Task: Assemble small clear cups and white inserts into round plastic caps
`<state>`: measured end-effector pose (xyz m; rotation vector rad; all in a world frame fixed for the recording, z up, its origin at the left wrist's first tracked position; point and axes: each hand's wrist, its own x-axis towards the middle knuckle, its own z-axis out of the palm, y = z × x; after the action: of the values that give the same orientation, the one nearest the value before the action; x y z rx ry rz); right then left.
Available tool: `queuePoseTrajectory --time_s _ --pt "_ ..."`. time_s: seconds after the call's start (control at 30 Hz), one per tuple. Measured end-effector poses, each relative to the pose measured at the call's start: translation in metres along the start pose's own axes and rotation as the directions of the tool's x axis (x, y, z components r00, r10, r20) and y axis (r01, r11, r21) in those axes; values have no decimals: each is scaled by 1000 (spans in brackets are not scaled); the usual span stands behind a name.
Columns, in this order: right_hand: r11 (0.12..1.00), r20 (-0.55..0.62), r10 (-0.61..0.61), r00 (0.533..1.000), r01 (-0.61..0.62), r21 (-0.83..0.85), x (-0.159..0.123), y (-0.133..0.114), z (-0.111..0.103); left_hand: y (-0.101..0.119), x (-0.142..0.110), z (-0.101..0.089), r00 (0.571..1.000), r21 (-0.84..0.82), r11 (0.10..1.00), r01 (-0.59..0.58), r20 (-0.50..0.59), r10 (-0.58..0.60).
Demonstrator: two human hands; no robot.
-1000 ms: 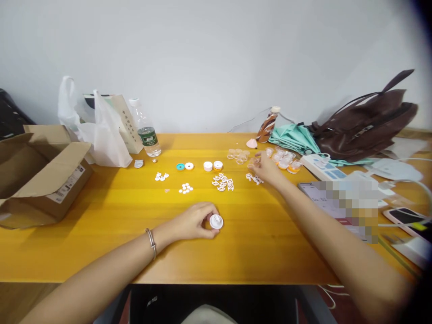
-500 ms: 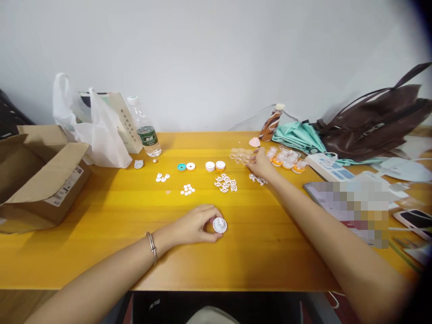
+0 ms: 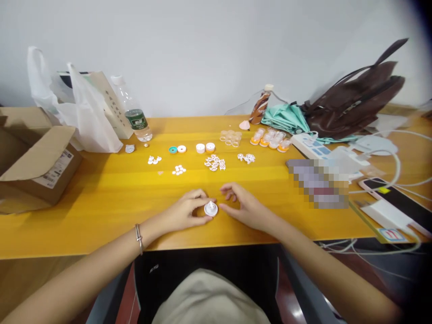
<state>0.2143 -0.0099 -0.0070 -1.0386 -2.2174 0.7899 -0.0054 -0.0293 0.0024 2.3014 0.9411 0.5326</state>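
My left hand is closed around a small white round part, thumb and fingers at its rim. The part has a flat disc edge and a raised white piece on top. Just to its right, my right hand is open, thumb and fingers apart and curved towards the part; I make out nothing between them. Beyond the hands lie white spoked pieces, a smaller group of white spoked pieces, small white discs and several see-through rings.
Caps, one teal, and orange-based clear pieces stand farther back. Cardboard box, plastic bag and water bottle are left. Brown bottle, bag, power strip and blurred phone are right.
My right hand has come back from the see-through rings to beside the white part, its fingers now apart. My left hand keeps its hold. The camera view has tilted down.
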Motion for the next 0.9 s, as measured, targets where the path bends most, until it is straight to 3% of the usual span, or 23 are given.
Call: queuePoseTrajectory --time_s 0.1,0.27,0.37,0.9 --pt "999 1 -25 1000 25 47 -20 -8 17 12 -11 12 995 17 998 64 -71 -63" --pt "995 -57 -14 998 19 96 -30 -19 33 24 -25 32 972 54 988 143 -195 -130" --pt "995 -80 -31 996 38 95 -31 -22 37 26 -28 37 963 117 984 137 -247 -105" --pt "983 -138 -160 977 171 69 -30 -26 46 23 -31 42 950 255 964 70 -313 14"
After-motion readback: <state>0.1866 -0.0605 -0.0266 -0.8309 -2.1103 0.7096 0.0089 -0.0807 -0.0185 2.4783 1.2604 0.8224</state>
